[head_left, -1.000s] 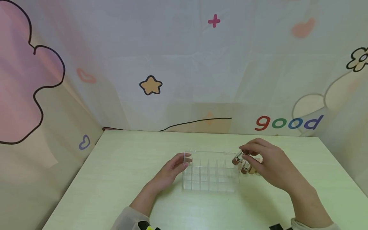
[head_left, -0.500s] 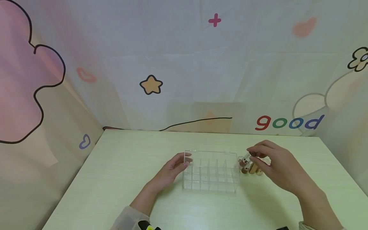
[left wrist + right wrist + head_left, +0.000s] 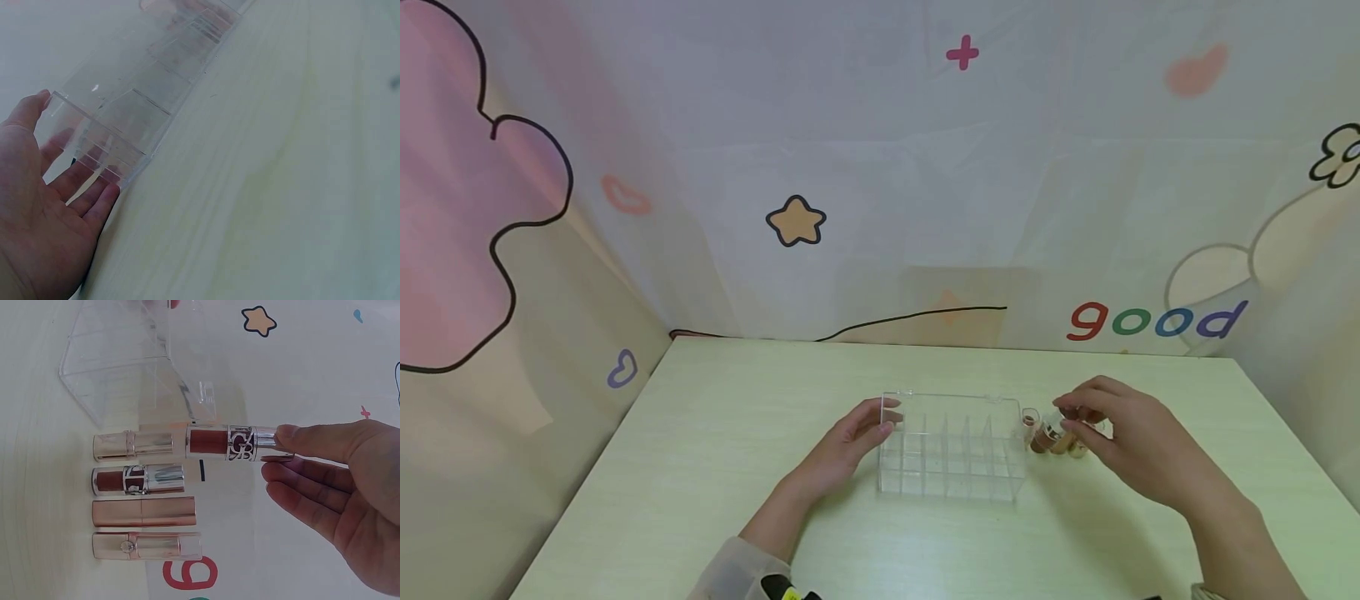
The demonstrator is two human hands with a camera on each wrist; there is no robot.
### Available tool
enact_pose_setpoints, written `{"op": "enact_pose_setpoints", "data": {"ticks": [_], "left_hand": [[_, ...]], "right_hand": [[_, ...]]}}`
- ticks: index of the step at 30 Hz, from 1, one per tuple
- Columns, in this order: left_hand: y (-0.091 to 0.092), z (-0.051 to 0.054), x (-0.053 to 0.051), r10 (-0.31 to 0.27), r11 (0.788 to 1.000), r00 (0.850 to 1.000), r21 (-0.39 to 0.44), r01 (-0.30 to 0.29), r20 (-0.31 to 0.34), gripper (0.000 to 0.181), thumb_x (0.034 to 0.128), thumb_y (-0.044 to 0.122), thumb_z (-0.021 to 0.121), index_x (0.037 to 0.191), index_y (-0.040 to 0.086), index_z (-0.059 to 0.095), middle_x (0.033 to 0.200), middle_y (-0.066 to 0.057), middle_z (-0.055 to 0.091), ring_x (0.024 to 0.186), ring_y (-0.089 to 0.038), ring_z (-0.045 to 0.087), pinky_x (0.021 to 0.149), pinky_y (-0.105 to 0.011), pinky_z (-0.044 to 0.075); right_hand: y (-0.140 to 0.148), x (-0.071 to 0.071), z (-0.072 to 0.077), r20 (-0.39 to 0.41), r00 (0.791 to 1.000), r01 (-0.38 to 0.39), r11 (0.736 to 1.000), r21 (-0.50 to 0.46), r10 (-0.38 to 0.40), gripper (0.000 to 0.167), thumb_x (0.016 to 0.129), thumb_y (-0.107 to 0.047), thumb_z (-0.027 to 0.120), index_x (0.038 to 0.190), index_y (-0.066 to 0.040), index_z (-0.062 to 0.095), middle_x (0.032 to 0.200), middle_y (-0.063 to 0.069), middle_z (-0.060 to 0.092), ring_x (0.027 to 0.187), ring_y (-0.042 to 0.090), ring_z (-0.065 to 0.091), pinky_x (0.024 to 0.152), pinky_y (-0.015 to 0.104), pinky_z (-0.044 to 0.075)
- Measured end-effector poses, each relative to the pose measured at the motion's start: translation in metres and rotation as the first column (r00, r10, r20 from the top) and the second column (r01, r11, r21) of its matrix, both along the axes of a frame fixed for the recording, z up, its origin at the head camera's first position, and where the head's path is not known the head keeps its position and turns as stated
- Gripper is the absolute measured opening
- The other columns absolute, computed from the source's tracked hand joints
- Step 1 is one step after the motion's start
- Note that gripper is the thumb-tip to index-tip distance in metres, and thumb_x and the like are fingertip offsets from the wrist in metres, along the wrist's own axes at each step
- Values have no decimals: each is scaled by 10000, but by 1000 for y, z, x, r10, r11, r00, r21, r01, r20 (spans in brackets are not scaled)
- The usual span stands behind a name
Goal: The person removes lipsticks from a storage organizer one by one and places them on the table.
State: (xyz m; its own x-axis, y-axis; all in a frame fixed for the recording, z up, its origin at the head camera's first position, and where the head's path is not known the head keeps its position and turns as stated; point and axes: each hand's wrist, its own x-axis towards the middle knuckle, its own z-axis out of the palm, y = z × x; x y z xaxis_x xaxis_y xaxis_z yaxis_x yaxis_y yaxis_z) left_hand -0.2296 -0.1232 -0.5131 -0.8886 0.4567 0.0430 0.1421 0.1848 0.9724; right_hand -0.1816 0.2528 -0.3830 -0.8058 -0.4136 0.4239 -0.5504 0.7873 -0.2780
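With thumb and fingertips, my right hand [image 3: 1138, 442] pinches the silver cap of a lip gloss tube [image 3: 209, 441] with a brown-red body. In the right wrist view it is upright, above a row of standing lip products. That row has a pale gold tube [image 3: 152, 444], a similar brown-red lip gloss [image 3: 112, 481], a rose-gold lipstick [image 3: 144, 512] and a pinkish tube [image 3: 140, 545]. To their left stands a clear plastic organizer [image 3: 951, 487] with several compartments. My left hand [image 3: 842, 454] grips its left side wall, thumb and fingers spread along it in the left wrist view.
A pale wooden table [image 3: 760, 392] carries everything. Behind it hangs a printed cloth backdrop [image 3: 880, 208] with a star and the word "good". Cloth also walls in the left and right sides.
My right hand has moved to the right with the lip gloss, from the organizer's right edge to over the row of lip products. The left hand and organizer stay put.
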Motion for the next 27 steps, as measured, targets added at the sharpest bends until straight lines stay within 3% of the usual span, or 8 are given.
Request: {"op": "enact_pose_setpoints", "data": {"ticks": [27], "left_hand": [[1, 3, 2, 14, 1000, 1000, -1, -14, -11, 470, 1084, 418, 531, 1510, 230, 476, 1471, -11, 596, 1408, -230, 546, 1210, -515, 373]], "right_hand": [[3, -6, -16, 184, 983, -32, 992, 124, 8, 189, 862, -91, 835, 1029, -163, 781, 976, -136, 646, 828, 17, 619, 748, 311, 596]]}}
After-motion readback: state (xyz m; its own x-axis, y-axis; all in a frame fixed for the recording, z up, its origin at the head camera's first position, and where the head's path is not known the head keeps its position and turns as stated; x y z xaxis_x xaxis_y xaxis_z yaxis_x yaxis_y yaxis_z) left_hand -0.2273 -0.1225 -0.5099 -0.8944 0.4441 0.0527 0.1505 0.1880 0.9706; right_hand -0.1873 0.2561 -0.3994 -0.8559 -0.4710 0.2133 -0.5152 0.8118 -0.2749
